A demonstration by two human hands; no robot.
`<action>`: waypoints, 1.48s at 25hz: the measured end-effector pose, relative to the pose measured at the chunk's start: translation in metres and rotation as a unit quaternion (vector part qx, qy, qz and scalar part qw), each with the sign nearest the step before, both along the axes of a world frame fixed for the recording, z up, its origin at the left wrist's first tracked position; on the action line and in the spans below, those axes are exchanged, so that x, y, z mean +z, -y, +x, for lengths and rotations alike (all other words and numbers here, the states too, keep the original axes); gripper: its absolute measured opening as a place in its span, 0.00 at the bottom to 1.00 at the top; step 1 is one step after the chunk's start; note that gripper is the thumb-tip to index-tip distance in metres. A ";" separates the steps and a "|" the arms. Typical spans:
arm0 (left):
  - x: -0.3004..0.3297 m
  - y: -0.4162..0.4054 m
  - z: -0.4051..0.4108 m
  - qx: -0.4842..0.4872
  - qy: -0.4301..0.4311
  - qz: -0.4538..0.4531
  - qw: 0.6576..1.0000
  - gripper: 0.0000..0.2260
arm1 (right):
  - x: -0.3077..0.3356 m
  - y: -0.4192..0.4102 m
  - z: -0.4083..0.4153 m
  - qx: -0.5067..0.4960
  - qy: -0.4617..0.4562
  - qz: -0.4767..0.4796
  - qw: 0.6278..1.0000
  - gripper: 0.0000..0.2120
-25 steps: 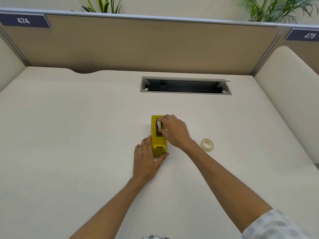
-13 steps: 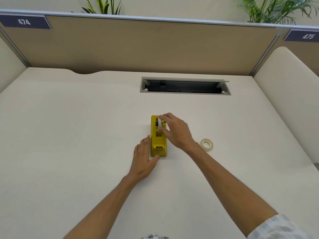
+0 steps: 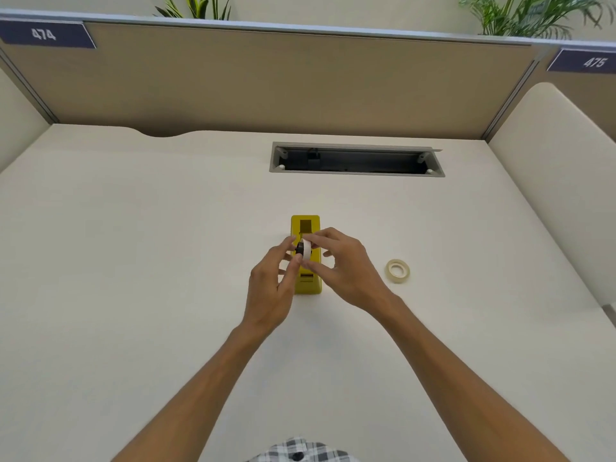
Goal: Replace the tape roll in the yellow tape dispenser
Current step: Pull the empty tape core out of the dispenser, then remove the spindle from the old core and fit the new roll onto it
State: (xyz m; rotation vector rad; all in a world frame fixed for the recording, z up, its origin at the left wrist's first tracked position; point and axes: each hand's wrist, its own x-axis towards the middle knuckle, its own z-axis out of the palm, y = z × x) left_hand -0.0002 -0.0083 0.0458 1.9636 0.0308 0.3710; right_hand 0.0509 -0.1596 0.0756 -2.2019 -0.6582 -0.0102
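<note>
1. A small white tape roll with a dark hub (image 3: 306,251) is held between both hands over the middle of the yellow plastic tape dispenser (image 3: 305,225); whether it touches the dispenser cannot be told.
2. The yellow dispenser lies on the cream desk top (image 3: 133,261), its long side running away from the person. An open dark slot shows at its far end, and a small ribbed part shows near its close end.
3. The right hand (image 3: 346,271) pinches the white roll from the right: the forefinger curls over the top of the roll and the thumb meets it from below. The other fingers are bent and tucked under the palm.
4. The left hand (image 3: 270,288) comes in from the left, with its thumb and forefinger tips closed on the dark hub side of the roll. Its remaining fingers are loosely curled toward the dispenser.
5. A second roll of pale cream tape (image 3: 397,269) lies flat on the desk to the right of the right hand, apart from it and from the dispenser.
6. Farther back, a grey-framed rectangular cable opening (image 3: 356,159) is set in the desk.
7. A tan partition panel (image 3: 300,81) rises behind the desk, with dark labels reading 474 (image 3: 45,34) and 475 (image 3: 593,61) at its upper corners.
</note>
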 end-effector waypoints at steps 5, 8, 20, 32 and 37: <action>0.006 0.000 -0.008 -0.024 0.020 -0.012 0.999 0.14 | 0.009 0.004 -0.011 0.011 -0.002 0.022 1.000 0.18; 0.012 0.001 -0.013 -0.027 0.037 -0.014 0.999 0.12 | 0.012 0.007 -0.016 0.014 0.001 0.023 1.000 0.18; 0.023 -0.001 -0.022 0.005 0.009 -0.052 0.999 0.13 | 0.002 0.031 -0.021 -0.053 -0.019 0.046 0.997 0.19; 0.019 -0.002 -0.023 0.003 0.005 -0.047 0.999 0.13 | -0.062 0.058 -0.016 -0.194 -0.096 -0.071 0.974 0.23; 0.020 0.000 -0.022 0.001 0.002 -0.057 0.998 0.13 | -0.069 0.052 -0.005 -0.217 -0.118 -0.087 0.965 0.23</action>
